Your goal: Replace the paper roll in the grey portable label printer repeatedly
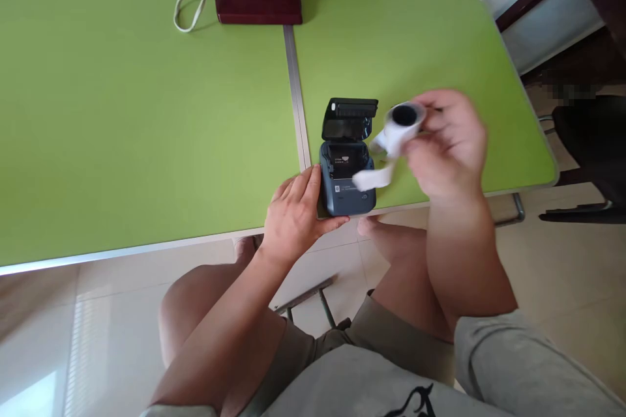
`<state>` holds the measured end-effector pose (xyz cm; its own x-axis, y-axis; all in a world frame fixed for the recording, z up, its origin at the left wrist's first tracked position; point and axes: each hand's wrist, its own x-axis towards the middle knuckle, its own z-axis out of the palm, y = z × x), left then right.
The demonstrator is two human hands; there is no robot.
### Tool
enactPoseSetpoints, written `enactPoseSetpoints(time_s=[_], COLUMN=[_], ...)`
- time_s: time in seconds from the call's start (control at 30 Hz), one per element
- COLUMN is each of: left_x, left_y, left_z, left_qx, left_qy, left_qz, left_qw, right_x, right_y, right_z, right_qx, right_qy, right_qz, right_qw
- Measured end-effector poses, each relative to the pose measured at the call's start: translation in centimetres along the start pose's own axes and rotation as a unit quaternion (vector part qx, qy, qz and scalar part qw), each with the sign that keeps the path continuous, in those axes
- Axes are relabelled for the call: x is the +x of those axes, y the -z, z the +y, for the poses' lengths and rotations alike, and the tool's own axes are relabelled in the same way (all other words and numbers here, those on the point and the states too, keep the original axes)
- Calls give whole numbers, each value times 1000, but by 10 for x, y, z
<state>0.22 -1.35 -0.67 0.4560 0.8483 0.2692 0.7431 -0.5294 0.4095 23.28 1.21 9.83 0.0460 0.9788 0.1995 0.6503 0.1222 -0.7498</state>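
A small dark blue label printer lies near the front edge of the table, its black lid raised at the far side. My left hand steadies it, fingers along the left side and thumb across the near edge. Right of the printer and above the tabletop, my right hand pinches a white roll of label paper with a dark hollow core. From the roll a loose white strip hangs over the printer's right side. The roll and strip are slightly blurred.
The green table has a metal seam running across it. At the back stands a dark red box with dials, a white cord looped beside it. A black chair is off to the right.
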Motion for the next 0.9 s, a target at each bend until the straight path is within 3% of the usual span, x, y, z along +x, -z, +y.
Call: enactPoseSetpoints(time_s=[0.1,0.27,0.37,0.5,0.67,0.8,0.9], left_x=[2,4,3,3,3,3,4], left_y=[1,0,-1,-2,-2,-4,-6], left_z=[2,2,2,1,0,1,3], left_qx=[-12,-15,-5,17,30,34,32], left_qy=[24,29,33,33,20,30,32], left_qz=[-17,-16,-14,-7,5,5,14], left_qw=[999,999,999,999,999,999,999], right_x=[-2,-6,-7,-7,-7,-8,-10], right_y=[14,26,13,-2,7,15,16], right_z=[30,79,101,115,109,101,105], right_qx=[72,45,53,25,-76,-210,-244], right_qy=[-98,-146,-178,-167,-146,-102,-91], right_qz=[26,8,87,184,106,82,55], right_qw=[992,988,979,968,981,969,964])
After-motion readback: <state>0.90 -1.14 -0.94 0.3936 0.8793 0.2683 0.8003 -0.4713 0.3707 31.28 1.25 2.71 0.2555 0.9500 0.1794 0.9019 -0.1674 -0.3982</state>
